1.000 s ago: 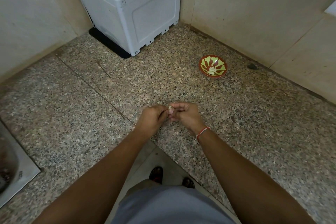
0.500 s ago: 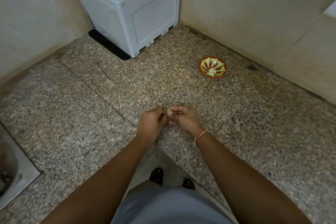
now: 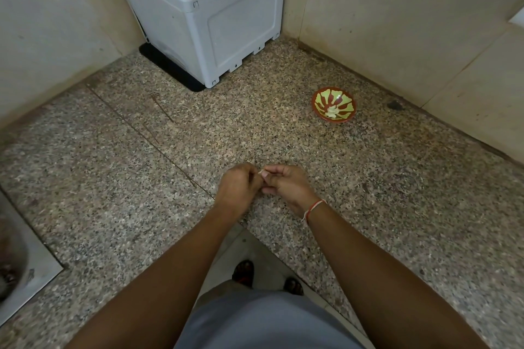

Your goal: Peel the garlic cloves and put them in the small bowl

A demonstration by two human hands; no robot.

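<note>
grey plastic box (image 3: 204, 8) in the corner, speckled granite counter (image 3: 113, 173), steel sink (image 3: 17, 263) at left

I see a pale garlic clove (image 3: 260, 172), mostly hidden, pinched between both hands. The small bowl (image 3: 334, 105), red with green streaks, sits upright on the counter (image 3: 170, 207), holding pale cloves (image 3: 332, 113).

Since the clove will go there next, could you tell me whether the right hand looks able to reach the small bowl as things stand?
Probably yes. The right hand pinches the garlic clove together with the left hand, and only bare counter lies between it and the small bowl, ahead to the right.
</note>
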